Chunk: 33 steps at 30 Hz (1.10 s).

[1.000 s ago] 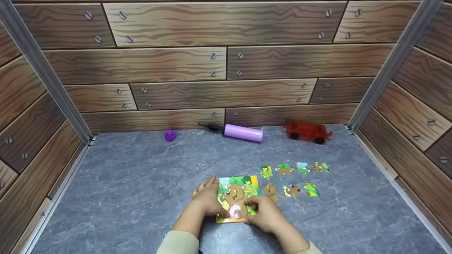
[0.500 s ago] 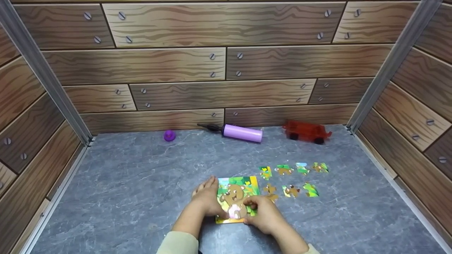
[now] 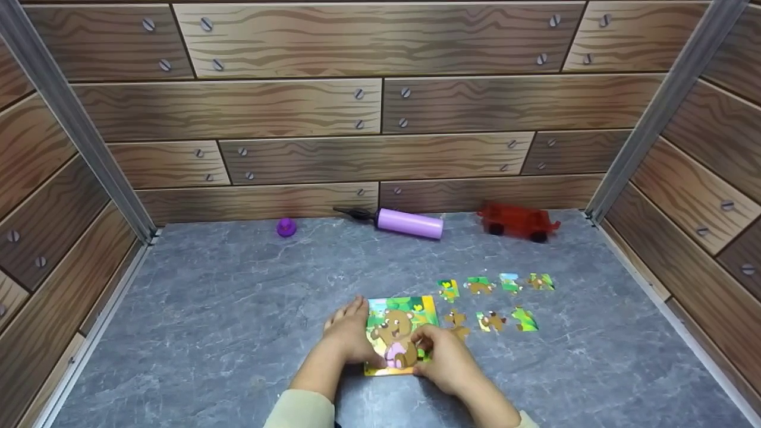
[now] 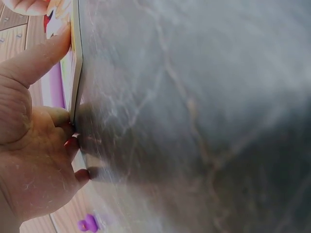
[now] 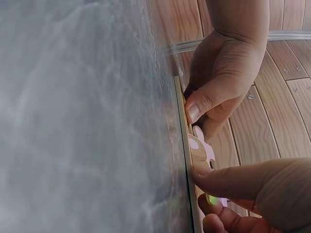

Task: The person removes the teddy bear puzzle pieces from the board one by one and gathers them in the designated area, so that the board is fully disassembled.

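Observation:
A bear puzzle board (image 3: 376, 306) lies flat in front of me on the table. My left hand (image 3: 348, 333) rests along its left edge, fingers straight and thumb pressing its lower left part. In the left wrist view, the thumb (image 4: 46, 56) lies over the board's near edge. At the lower right of the board, my right hand (image 3: 445, 359) pinches a bear puzzle piece (image 3: 406, 355) between thumb and curled fingers. Pink, brown and green show on pieces (image 5: 198, 148) beside both thumbs in the right wrist view. Part of the held piece is hidden behind the fingers.
Several loose puzzle pieces (image 3: 490, 321) lie in two rows right of the board. Along the back wall are a small purple knob-shaped thing (image 3: 286, 227), a lilac hand pump (image 3: 410, 223) with a black nozzle, and a red toy wagon (image 3: 516, 220). Wood-patterned walls enclose the table.
My right fingers have shifted slightly, and the piece's belly area looks darker and tilted compared with before. My left hand and the board stay in place.

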{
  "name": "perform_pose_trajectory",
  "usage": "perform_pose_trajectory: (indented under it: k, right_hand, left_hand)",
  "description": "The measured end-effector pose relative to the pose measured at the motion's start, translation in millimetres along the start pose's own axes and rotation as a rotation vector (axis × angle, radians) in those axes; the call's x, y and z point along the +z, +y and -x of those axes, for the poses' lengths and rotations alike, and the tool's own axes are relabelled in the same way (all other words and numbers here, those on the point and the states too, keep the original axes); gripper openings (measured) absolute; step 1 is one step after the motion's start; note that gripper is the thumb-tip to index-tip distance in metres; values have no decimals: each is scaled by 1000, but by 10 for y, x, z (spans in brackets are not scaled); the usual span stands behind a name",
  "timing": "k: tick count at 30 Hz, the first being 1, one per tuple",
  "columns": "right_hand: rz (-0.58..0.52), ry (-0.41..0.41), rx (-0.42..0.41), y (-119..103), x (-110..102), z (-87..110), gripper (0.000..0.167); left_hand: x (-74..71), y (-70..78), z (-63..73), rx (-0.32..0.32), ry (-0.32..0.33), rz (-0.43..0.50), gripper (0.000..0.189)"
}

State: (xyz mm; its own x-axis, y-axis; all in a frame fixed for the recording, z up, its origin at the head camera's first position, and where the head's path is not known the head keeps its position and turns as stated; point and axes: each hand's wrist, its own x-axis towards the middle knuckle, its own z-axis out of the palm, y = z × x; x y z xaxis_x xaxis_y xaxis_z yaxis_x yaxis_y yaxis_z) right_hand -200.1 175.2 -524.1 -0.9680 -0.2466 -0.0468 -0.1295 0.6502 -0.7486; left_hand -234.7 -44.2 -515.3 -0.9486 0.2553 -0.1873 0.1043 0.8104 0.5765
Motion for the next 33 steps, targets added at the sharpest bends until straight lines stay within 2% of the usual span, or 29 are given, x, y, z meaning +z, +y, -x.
perform_pose_trajectory:
  k: [10,20,33]
  right_hand:
    - [-8,-24,-37,24,-24,0,42]
    - [-55,17,-111,102,-195,31,42]
    - [-84,78,-73,238,-556,81,40]
  left_hand:
    - [-5,7,0,-3,-2,9,127]
    - [-6,18,-3,-7,-6,9,127]
    - [-2,1,-9,-10,0,23,126]
